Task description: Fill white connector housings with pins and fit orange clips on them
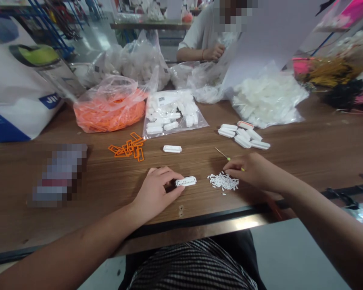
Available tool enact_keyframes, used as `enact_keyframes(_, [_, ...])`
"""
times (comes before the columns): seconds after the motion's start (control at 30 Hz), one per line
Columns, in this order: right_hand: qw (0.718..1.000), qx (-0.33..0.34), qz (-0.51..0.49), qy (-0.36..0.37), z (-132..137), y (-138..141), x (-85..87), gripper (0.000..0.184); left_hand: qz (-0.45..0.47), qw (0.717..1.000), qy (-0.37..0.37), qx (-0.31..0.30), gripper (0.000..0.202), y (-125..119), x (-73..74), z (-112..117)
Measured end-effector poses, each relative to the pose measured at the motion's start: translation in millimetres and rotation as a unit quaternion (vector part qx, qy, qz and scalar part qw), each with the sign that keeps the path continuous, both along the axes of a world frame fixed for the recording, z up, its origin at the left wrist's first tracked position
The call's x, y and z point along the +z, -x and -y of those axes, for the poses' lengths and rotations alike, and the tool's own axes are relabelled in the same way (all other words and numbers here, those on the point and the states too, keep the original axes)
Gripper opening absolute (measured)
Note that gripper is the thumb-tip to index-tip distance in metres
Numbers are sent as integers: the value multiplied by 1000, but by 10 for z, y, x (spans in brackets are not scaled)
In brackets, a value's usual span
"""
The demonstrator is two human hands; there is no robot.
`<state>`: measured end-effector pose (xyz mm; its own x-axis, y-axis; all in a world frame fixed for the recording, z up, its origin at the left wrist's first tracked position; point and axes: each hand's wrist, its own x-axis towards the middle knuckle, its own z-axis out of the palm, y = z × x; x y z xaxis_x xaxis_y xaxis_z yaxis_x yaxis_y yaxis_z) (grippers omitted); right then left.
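Observation:
My left hand (159,191) is closed, its thumb and fingers pinching the end of a white plastic connector housing (186,181) with a row of small holes facing up. My right hand (251,171) is closed around a thin metal pick with a yellow-green handle (228,158), its tip pointing away to the left. The fingertips of that hand touch the edge of a pile of tiny white plugs (222,182); whether they pinch one is hidden. Another white housing (172,149) lies on the table beyond my left hand.
Several white housings (242,139) lie at the right, one with an orange rim. Loose orange frames (127,148) sit near a bag of orange frames (109,108). Behind are a bag of white housings (172,112) and a clear bag of pale parts (266,98). A person (199,40) sits opposite.

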<state>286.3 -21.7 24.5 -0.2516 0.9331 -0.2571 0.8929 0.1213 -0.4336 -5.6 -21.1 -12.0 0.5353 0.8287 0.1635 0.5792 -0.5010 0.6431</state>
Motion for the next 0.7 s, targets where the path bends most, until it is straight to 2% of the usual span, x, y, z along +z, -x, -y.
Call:
enact_keyframes(0.1, [1000,13,-8,-6,-22,12,-22,20,1,1000,-3,-1,10,5,-7,2])
enact_keyframes(0.23, [995,75,45,-45,-40,7,-60,22,5,1000,-1,-1,10,1,-3,2])
enact_keyframes(0.47, [961,188,157,-128,-23,50,-104,29,3,1000,8,2,9,-10,12,4])
enact_keyframes(0.53, [962,184,148,-137,-17,68,-108,26,5,1000,5,1,9,-9,9,3])
enact_keyframes(0.6, [972,151,110,-139,-4,93,-100,22,7,1000,4,1,9,-10,2,2])
enact_keyframes(0.7, [991,80,-15,-105,42,203,-50,16,9,1000,2,5,10,-11,-7,2])
